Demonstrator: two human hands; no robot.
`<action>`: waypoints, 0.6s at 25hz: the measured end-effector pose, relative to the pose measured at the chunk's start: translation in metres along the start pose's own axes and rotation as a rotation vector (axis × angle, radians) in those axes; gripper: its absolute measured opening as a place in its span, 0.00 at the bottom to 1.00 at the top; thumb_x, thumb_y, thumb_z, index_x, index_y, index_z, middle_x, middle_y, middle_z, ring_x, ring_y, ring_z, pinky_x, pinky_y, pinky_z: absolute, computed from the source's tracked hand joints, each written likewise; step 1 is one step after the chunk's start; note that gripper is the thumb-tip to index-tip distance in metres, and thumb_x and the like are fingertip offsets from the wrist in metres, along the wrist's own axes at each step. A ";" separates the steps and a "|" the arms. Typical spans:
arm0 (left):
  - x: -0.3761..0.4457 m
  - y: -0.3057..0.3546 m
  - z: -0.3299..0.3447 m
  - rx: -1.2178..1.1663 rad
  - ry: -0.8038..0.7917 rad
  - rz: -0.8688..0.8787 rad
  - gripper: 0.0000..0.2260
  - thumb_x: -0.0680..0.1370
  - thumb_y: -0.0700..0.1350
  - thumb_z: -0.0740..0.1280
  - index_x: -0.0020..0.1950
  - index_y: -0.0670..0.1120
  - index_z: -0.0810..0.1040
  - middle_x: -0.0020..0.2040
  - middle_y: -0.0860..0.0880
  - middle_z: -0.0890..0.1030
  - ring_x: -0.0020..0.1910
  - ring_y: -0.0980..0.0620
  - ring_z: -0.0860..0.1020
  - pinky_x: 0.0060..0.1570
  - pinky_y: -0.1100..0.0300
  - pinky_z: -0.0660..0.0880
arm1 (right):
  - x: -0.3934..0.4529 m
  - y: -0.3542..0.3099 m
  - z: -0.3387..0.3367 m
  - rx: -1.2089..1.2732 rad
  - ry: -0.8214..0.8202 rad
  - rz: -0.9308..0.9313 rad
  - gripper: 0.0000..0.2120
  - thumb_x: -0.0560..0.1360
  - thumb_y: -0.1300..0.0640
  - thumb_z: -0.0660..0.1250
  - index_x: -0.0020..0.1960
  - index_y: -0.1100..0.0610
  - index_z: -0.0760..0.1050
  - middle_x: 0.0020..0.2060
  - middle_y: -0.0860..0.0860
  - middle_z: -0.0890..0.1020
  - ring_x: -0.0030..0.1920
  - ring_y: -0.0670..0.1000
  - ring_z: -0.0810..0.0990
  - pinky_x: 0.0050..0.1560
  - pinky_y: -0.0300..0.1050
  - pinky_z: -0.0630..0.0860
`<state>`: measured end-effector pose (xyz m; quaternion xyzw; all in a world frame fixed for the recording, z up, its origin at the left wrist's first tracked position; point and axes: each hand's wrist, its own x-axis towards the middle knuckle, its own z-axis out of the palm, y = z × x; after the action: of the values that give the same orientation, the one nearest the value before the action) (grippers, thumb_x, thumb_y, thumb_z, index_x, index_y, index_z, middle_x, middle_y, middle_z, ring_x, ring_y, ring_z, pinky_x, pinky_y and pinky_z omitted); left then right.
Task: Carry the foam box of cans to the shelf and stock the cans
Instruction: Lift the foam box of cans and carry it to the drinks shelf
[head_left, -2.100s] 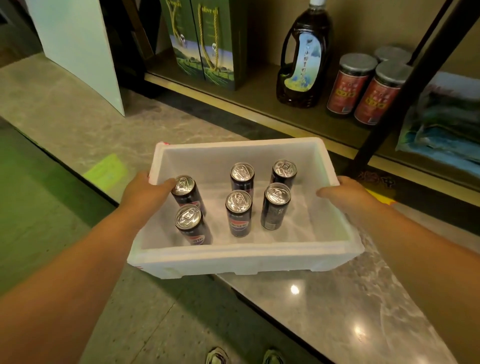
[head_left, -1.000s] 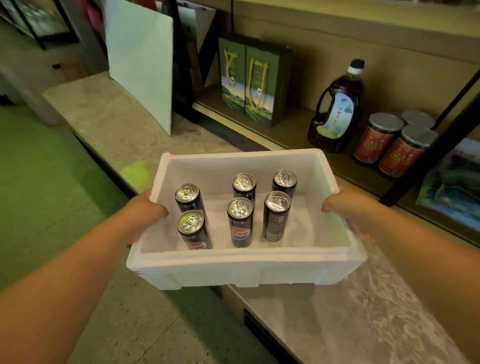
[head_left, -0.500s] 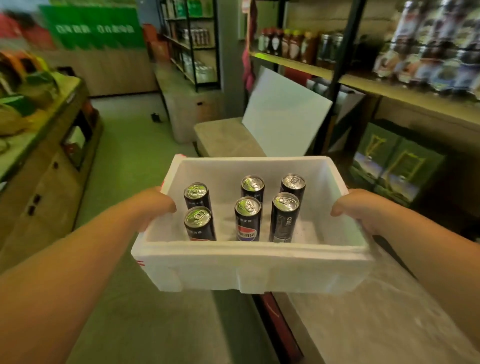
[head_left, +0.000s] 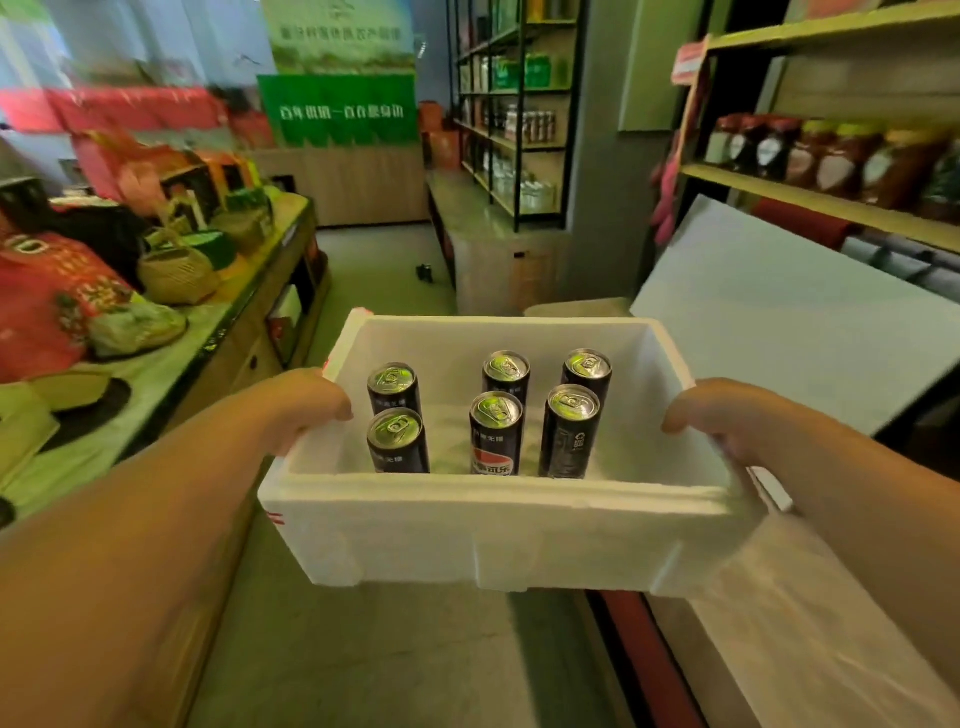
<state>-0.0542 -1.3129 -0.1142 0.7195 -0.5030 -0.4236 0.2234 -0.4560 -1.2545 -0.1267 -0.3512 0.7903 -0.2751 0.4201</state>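
Observation:
A white foam box (head_left: 498, 540) hangs in front of me, lifted off any surface. My left hand (head_left: 306, 402) grips its left rim and my right hand (head_left: 711, 415) grips its right rim, thumbs over the edge. Several black drink cans (head_left: 496, 434) stand upright inside, two at the left and the others at the middle and right. A black-framed shelf (head_left: 511, 124) with bottles and cans stands far down the aisle.
A display counter (head_left: 156, 338) with baskets and red packages runs along the left. On the right a stone ledge (head_left: 810, 623), a leaning white foam lid (head_left: 779, 312) and a shelf of jars (head_left: 831, 161). The green floor aisle (head_left: 384, 280) stretches ahead.
The view has swung from the low shelf with oil bottle and tins up to the aisle. The box stays in both hands, with the cans standing as before.

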 end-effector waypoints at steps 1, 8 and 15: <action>0.021 0.003 -0.010 -0.009 0.006 -0.014 0.20 0.75 0.36 0.70 0.66 0.44 0.71 0.56 0.39 0.79 0.55 0.35 0.78 0.58 0.35 0.74 | 0.015 -0.021 0.013 -0.007 -0.006 -0.005 0.25 0.70 0.65 0.71 0.65 0.63 0.69 0.57 0.62 0.78 0.55 0.67 0.77 0.61 0.64 0.74; 0.208 0.043 -0.048 -0.049 0.067 -0.104 0.24 0.75 0.36 0.70 0.70 0.42 0.68 0.60 0.37 0.78 0.57 0.34 0.78 0.59 0.35 0.74 | 0.169 -0.163 0.081 -0.074 -0.046 -0.068 0.20 0.74 0.61 0.71 0.61 0.57 0.65 0.58 0.59 0.73 0.56 0.63 0.72 0.63 0.62 0.69; 0.413 0.147 -0.096 -0.120 0.125 -0.156 0.27 0.75 0.37 0.71 0.72 0.46 0.67 0.61 0.38 0.78 0.58 0.33 0.77 0.59 0.33 0.73 | 0.356 -0.340 0.118 -0.168 -0.023 -0.146 0.27 0.75 0.65 0.68 0.72 0.62 0.65 0.62 0.61 0.71 0.62 0.64 0.71 0.59 0.59 0.70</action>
<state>0.0027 -1.7577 -0.1108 0.7668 -0.4042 -0.4234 0.2633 -0.3874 -1.7549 -0.1046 -0.4447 0.7781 -0.2338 0.3769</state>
